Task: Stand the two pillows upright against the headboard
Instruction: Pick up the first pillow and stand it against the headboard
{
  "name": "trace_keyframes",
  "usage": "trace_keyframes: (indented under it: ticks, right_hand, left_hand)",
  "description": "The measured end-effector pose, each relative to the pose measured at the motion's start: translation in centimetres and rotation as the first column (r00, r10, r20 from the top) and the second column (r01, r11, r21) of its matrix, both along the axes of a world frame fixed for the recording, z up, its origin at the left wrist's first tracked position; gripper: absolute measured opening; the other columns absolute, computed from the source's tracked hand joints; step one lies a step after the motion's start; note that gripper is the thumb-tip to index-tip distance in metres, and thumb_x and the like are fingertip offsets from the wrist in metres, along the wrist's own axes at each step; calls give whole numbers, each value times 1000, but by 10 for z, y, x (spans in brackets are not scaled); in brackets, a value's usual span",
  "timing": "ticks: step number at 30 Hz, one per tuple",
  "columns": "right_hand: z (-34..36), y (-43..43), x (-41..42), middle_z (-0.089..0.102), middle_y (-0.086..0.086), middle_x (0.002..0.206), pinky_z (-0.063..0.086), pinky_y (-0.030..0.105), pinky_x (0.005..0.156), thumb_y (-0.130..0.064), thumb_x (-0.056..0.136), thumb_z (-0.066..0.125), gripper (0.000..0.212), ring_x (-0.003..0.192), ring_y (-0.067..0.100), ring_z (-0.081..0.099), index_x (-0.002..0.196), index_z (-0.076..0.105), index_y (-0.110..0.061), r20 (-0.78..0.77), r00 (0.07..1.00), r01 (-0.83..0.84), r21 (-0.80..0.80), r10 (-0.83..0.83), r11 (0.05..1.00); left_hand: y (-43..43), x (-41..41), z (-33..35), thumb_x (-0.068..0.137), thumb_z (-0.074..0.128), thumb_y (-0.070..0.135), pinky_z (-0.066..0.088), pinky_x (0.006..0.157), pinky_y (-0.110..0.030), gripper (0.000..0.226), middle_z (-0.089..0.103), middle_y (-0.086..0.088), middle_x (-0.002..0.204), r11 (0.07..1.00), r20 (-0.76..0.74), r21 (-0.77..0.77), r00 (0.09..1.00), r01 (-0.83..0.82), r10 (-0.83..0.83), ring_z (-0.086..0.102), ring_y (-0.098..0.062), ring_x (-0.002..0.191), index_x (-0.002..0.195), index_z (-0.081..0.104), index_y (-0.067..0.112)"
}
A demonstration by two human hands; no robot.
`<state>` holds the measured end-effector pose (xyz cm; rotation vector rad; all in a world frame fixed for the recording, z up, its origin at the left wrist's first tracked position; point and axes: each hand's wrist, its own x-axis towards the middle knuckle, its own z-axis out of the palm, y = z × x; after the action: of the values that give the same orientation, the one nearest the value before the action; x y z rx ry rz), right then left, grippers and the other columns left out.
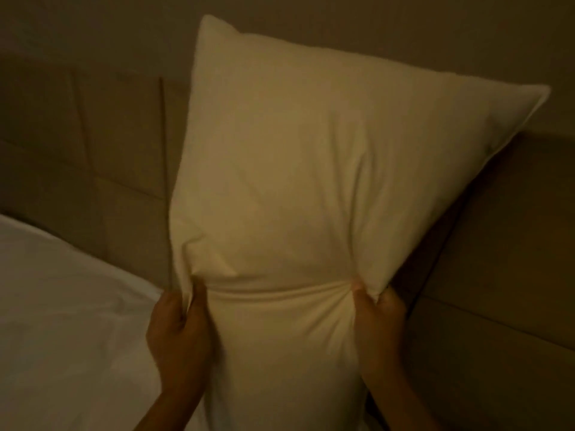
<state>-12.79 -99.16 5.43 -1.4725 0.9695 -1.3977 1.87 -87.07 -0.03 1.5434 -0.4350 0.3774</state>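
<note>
From the head camera, the left hand and the right hand each pinch a fold of the cream pillow, one on either side of its lower body, fingers clenched on bunched fabric. A tight crease runs across the cover between the two grips. Above the fingers the pillow rises tall and leans a little toward the right hand's side, its upper corners fanning out; below the fingers it runs down out of view between the wrists, so whether its lower end rests on anything cannot be told.

The main risk, as I judge it, is that both grips hold cover rather than filling. The bulk sits well above the fingers, so it may flop sideways or fold at the crease once let go, most likely toward the right-hand side where it already leans. A pillow set down tilted may slide along the headboard instead of standing.

Beyond the fingertips stands the padded headboard, panelled with seams, and a plain wall above it. Left of the left hand lies white bedding, rumpled and soft, a yielding base for standing anything. The room is dim and warm-toned. A second pillow is not clearly visible.
</note>
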Motion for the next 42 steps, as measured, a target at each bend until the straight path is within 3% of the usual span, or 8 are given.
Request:
trace_keyframes:
  ticks: [6, 10, 18, 24, 28, 32, 36, 42]
  right_hand:
    - [-58, -10, 3, 63, 11, 95, 37, 14, 61, -13, 80, 58, 32, 93, 18, 55, 102, 63, 9, -23, 999, 38, 24, -37, 999]
    - [-61, -10, 8, 61, 8, 97, 34, 14, 70, 1, 86, 54, 21, 96, 17, 54, 105, 62, 7, -24, 998, 56, 14, -55, 998]
    - [-59, 3, -6, 61, 12, 109, 36, 20, 82, -6, 88, 52, 26, 101, 19, 55, 113, 59, -2, -127, 992, -3, -28, -1, 1000]
    - [-44, 11, -25, 47, 0, 139, 43, 18, 96, -19, 73, 73, 79, 125, 15, 47, 141, 32, -16, -75, 970, -225, 101, 233, 969]
    - [-9, 8, -27, 45, 5, 143, 44, 33, 90, -19, 76, 68, 86, 117, 14, 49, 145, 17, -23, 122, 972, -222, 187, 201, 957]
    - [32, -7, -33, 31, 2, 152, 33, 25, 91, -38, 72, 64, 95, 122, 9, 40, 147, 7, -25, 159, 964, -239, 163, 213, 957]
    - [43, -18, -33, 25, 2, 154, 30, 29, 105, -51, 50, 72, 122, 136, 17, 32, 147, 1, -27, -16, 973, -222, 224, 231, 949]
    - [39, -13, 8, 58, 11, 125, 45, 43, 99, -40, 67, 75, 66, 115, 28, 55, 122, 51, -12, -131, 991, 2, 26, 2, 1000]
  left_hand:
    - [-17, 3, -62, 65, 43, 58, 33, 64, -38, 65, 42, -20, 57, 986, -212, 117, 973, 118, -91, 36, -21, 56, 58, 39, -6]
    - [-17, 12, -52, 86, 58, 25, 28, 60, -37, 35, 45, -5, 58, 965, -163, 192, 975, 181, -150, 43, -26, 64, 56, 42, 16]
    - [-7, 23, -45, 70, 44, 47, 28, 52, -33, 40, 44, -7, 59, 929, -157, 206, 947, 308, -279, 39, -20, 58, 58, 41, 9]
    - [7, 35, -14, 89, 52, 22, 35, 87, -29, 48, 48, -3, 124, 895, -414, -169, 794, 413, -445, 47, -19, 115, 133, 38, 8]
    - [6, 57, 16, 96, 35, 31, 43, 60, -2, 18, 52, 15, 100, 822, -453, -308, 686, 479, -569, 59, 19, 69, 99, 53, 33]
    - [-5, 78, 29, 93, 36, 46, 36, 94, -24, 46, 47, 12, 130, 771, -446, -283, 634, 570, -632, 43, -7, 120, 135, 43, 30]
    - [-34, 92, 29, 76, 53, 65, 29, 108, -32, 79, 41, 12, 143, 767, -418, -207, 654, 608, -631, 38, -11, 130, 144, 32, 31]
    - [-59, 85, 48, 87, 51, 46, 40, 89, -30, 51, 62, -14, 118, 884, -328, -101, 824, 456, -462, 55, -22, 108, 117, 60, 6]
